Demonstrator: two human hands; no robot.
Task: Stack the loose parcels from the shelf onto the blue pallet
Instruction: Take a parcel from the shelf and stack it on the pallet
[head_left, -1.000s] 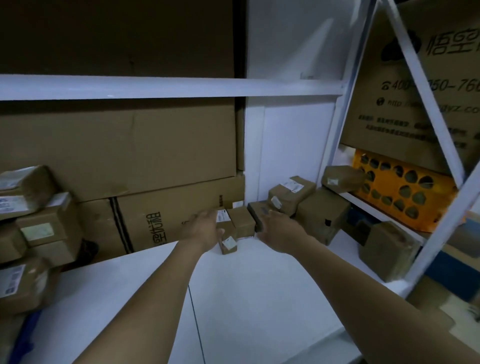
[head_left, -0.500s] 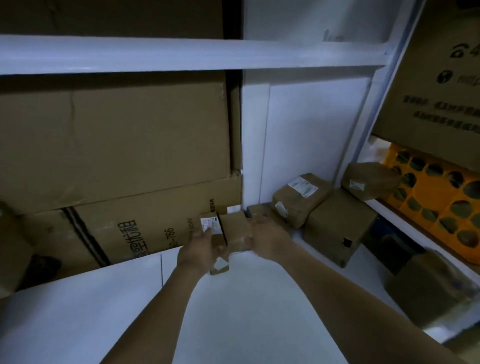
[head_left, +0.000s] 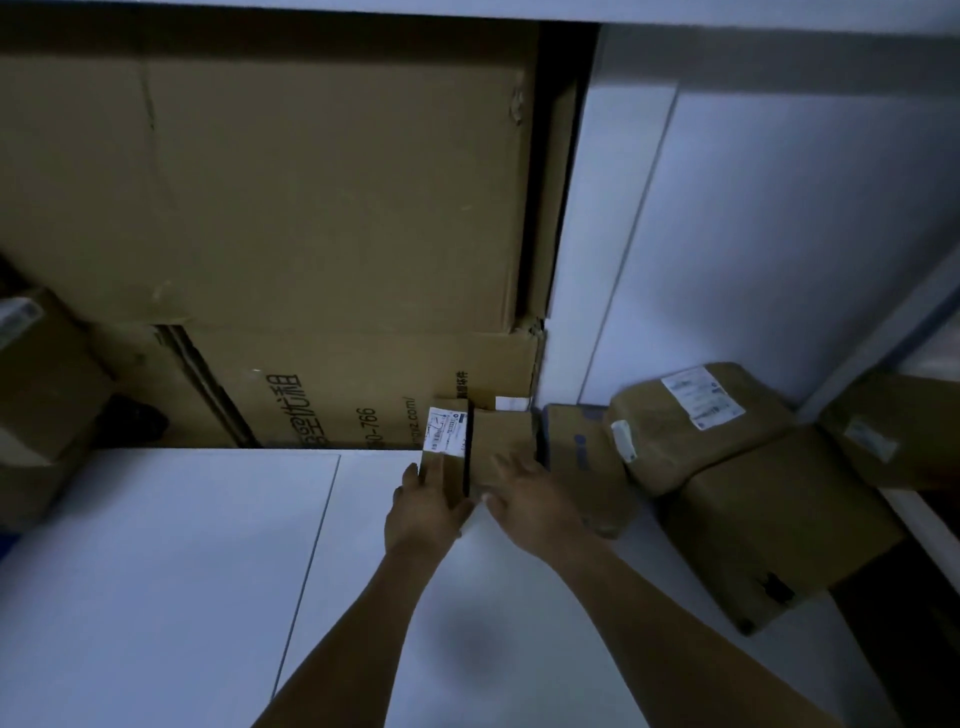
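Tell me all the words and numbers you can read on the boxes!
"-766" and "z.com/": printed sideways on the big lower carton, their starts hidden.
Big Chinese characters on that carton: sideways, I cannot read them surely.
White label on the small parcel in the left hand: too small.
White label on the padded parcel: too blurred.

Left hand (head_left: 423, 512), right hand (head_left: 535, 506) bare; both forearms (head_left: 363, 639) bare

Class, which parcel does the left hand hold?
The small white-labelled parcel by the printed carton, in the left hand; the right hand touches its plain neighbour.
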